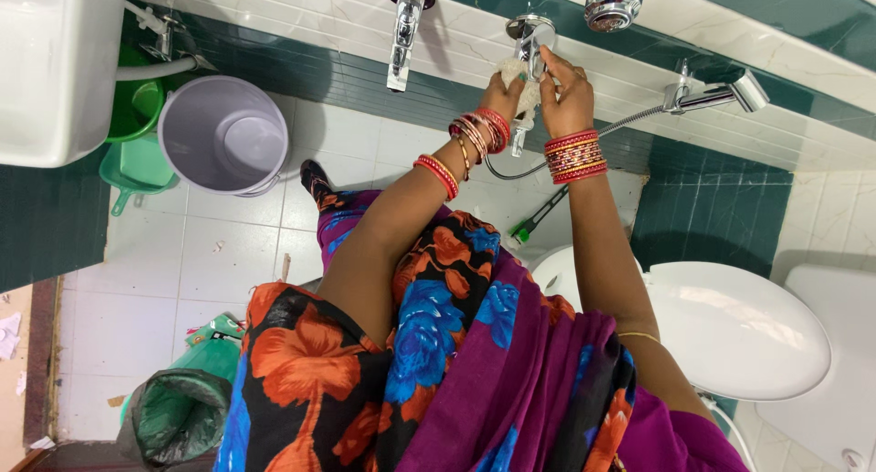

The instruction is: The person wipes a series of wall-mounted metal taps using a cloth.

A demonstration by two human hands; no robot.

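Note:
Both arms reach forward to a chrome wall tap on the white and green tiled wall. My left hand, with red and gold bangles at the wrist, presses a pale scrub pad against the tap's body. My right hand, also bangled, has its fingers closed around the same tap from the other side. The tap's spout shows below and between the two hands. A floral orange, blue and purple garment covers the lower middle of the view.
A second tap and a chrome fixture flank the first. A hand sprayer with hose hangs right. Also here: grey bucket, green bucket, white basin, toilet lid, lined bin, green-handled brush.

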